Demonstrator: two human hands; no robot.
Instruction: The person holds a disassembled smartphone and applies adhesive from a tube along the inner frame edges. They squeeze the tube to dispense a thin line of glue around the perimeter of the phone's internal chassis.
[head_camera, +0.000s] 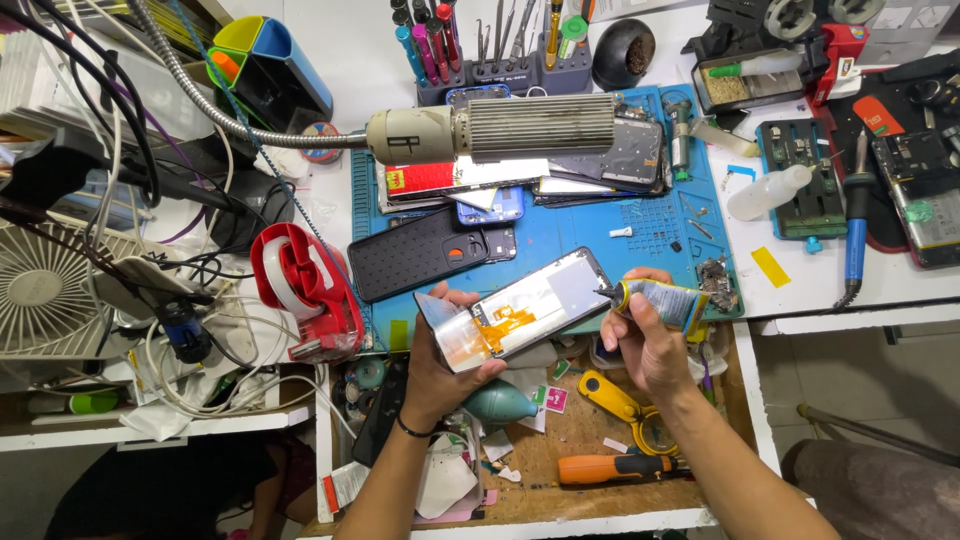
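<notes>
My left hand (440, 365) holds an opened phone screen panel (520, 305) from below, tilted, with an orange flex cable showing on its silver back. My right hand (645, 340) grips a small glue tube (665, 298) with its black nozzle touching the panel's right edge. Both hands hover over the front edge of a blue work mat (590, 240).
A black phone case (415, 252) and stacked phone parts (560, 165) lie on the mat under a gooseneck lamp (490, 128). A red tape dispenser (305, 290) stands left, a soldering iron (855, 235) right. Orange-handled tools (615, 468) lie in the open drawer below.
</notes>
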